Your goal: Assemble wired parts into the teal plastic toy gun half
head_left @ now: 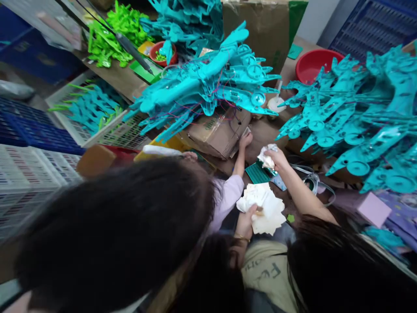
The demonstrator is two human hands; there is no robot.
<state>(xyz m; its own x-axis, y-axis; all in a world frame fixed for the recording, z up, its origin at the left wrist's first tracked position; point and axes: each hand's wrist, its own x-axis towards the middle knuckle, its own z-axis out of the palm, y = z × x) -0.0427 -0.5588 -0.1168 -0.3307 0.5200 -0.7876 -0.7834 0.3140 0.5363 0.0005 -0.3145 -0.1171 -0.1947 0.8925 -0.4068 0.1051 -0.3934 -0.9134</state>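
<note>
My left hand (245, 224) is closed on a fanned stack of white paper sheets (269, 211), held low in front of my beige shirt (265, 269). Farther forward and to the right, my right hand (276, 158) grips a crumpled white paper (266, 155). Beneath that paper is a dark green ridged tray (257, 173), partly covered. A small green flower-shaped piece (290, 218) lies just right of the sheets.
A co-worker's dark-haired head (114, 234) fills the lower left; their hand (246, 138) is at a cardboard box (215, 132). Turquoise plastic parts (195, 82) with wires top that box. More turquoise parts (355, 121) pile up at right, near a red bowl (304, 65).
</note>
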